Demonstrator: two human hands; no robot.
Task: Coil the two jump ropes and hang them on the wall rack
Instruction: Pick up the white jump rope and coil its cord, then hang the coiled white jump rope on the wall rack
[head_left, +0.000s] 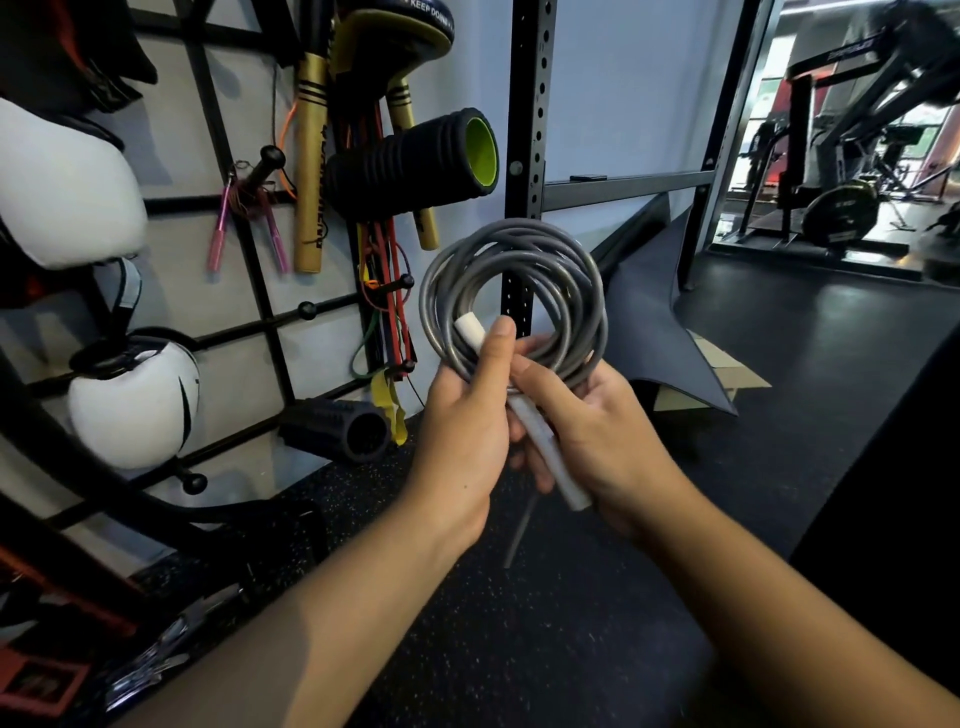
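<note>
You hold the grey rope (511, 291), wound in a ring, near you in the middle. Your left hand (462, 431) and right hand (587, 431) both grip its white handles (540, 441). The rack (270, 312) hangs far left.

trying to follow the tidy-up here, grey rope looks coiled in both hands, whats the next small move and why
Probably carry the coil to the wall rack and loop it over a free black peg. The grey rope is already wound into a round coil, with both the left hand and the right hand gripping it at the white handle. A pink-handled rope already hangs there.
</note>
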